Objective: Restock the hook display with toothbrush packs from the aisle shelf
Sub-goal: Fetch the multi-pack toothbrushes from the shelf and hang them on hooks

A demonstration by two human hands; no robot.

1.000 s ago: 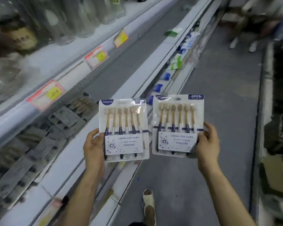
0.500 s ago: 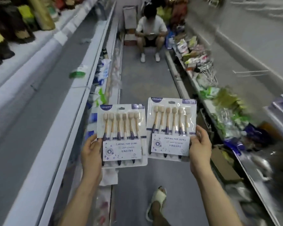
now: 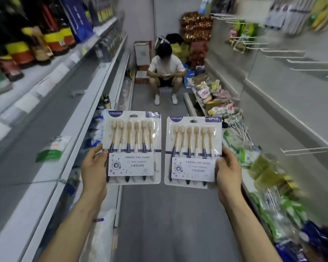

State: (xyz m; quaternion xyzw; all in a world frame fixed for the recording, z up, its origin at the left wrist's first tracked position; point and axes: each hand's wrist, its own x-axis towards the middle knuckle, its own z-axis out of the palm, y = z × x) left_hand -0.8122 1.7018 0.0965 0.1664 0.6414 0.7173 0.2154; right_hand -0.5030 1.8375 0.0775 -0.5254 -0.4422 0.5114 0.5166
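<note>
Both packs have come off the aisle shelf side and now face down the aisle. The head view has swung right, so the peg wall shows more than half a second ago. Left toothbrush pack [image 3: 132,147] and right toothbrush pack [image 3: 193,151] are held upright, side by side, label out, just apart, not touching. They are at the same hold points as before.

Judgement: pickup is done and the carry/turn toward the display is underway. Nothing is hung yet.

Left grip [image 3: 94,167] is closed on the left pack's lower outer edge, thumb on the front. The fingers behind are hidden. Right grip [image 3: 228,168] pinches the right pack's lower outer edge the same way. Neither has a free finger, and both hang holes at the top are clear of the hands.

Bare hooks [image 3: 309,149] stick out from the right wall, near the right pack but apart from it, with more bare hooks [image 3: 311,62] higher up. Left aisle shelf [image 3: 45,186] runs alongside the left arm. Seated person [image 3: 166,67] is at the aisle's far end, well apart. Floor [image 3: 169,214] lies below the packs.
</note>
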